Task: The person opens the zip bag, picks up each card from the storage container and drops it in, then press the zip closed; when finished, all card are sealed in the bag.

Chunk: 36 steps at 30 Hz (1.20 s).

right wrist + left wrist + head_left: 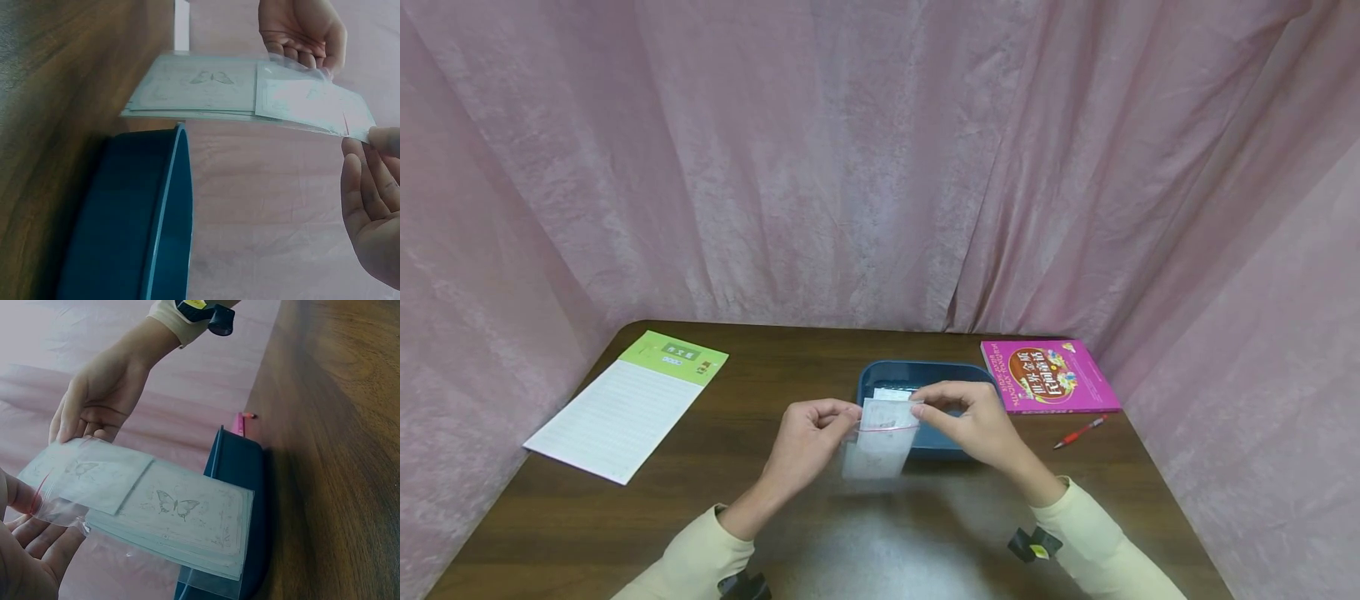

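each grip, left hand (808, 437) and right hand (973, 421), pinches the clear bag (880, 437) above the blue tray (880, 375).

Right hand (369, 212) at lower right, fingertips pinching the red-striped corner of a clear bag (262, 94) with butterfly-printed cards inside. Left hand (304, 32) opposite, above it, gripping the bag's far edge. Below the bag, away from the palm, a blue tray (134, 219) resting on the wooden table (56, 81).

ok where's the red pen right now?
Head view: the red pen lies on the table, on the person's right, just in front of the pink book and right of the blue tray.
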Each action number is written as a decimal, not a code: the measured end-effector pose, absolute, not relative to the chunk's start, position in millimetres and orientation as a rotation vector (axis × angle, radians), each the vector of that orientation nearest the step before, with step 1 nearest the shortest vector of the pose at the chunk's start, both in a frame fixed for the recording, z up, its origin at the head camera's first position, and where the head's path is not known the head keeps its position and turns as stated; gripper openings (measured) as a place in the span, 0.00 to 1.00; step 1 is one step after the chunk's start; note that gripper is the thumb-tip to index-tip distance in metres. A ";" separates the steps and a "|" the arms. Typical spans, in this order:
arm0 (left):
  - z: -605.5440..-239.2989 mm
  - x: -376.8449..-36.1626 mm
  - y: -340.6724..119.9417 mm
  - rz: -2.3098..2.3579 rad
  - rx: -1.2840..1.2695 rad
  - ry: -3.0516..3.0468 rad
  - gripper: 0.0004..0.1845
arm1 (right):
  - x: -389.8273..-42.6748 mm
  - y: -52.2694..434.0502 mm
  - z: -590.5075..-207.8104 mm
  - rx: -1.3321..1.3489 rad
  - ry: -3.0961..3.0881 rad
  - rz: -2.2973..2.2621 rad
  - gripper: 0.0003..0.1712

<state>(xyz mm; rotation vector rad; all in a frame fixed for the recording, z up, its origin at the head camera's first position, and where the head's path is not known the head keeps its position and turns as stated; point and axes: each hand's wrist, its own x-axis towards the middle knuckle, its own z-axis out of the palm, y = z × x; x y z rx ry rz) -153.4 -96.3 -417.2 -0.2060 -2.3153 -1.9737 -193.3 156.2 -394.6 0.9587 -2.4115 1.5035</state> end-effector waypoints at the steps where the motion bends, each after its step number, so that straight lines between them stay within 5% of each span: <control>1: -416.9 -153.3 -96.0 -1.978 -0.208 -2.313 0.07 | -192.9 156.2 -395.2 0.972 -2.407 1.501 0.06; 17: -418.2 -154.6 -96.0 -1.917 -0.227 -2.352 0.07 | -192.9 157.9 -400.3 1.167 -2.419 1.392 0.07; 36: -415.3 -152.4 -99.0 -1.889 -0.198 -2.390 0.07 | -192.8 157.3 -401.6 1.091 -2.468 1.391 0.11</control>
